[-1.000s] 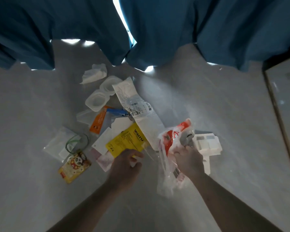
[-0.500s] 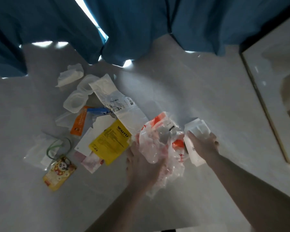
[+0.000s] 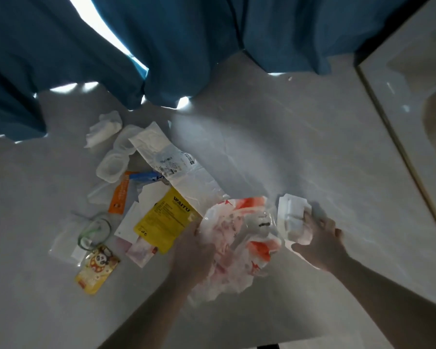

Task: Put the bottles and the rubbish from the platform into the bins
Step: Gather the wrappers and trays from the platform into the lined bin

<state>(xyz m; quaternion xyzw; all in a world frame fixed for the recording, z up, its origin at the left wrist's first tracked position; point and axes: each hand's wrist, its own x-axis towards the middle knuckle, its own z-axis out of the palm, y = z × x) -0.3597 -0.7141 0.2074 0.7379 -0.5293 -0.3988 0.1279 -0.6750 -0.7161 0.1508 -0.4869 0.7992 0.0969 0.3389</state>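
A person's two bare forearms reach up from the bottom of the frame over a pale grey counter [image 3: 300, 152], with dark blue curtains [image 3: 186, 46] along the top edge.

The left hand [image 3: 195, 250], at lower centre, has its grip curled into a crumpled clear plastic bag with red print [image 3: 239, 238], bunching it against the counter. The right hand [image 3: 321, 238], at centre right, grips a white moulded plastic piece [image 3: 291, 215]; its fingers wrap the far edge and the thumb reaches under the near edge.

The task looks barely begun. No bin is in view, and nothing can be seen to have been binned. Most of the rubbish lies spread across the centre left: a yellow packet printed WAITU [image 3: 166, 220], a long white wrapper with labels [image 3: 171, 167], an orange strip [image 3: 120, 195], clear plastic cups [image 3: 112, 166], a crumpled tissue [image 3: 103, 128], a green loop [image 3: 93, 230] on a clear sleeve, and a small yellow panda sachet [image 3: 97, 269] at lower left. No bottle is visible.

The long white wrapper's long axis runs diagonally from upper left to lower right, its lower end touching the bag. The white moulded piece stands roughly upright in the frame, tilted slightly left at the top. The bag is a shapeless heap with no clear axis.
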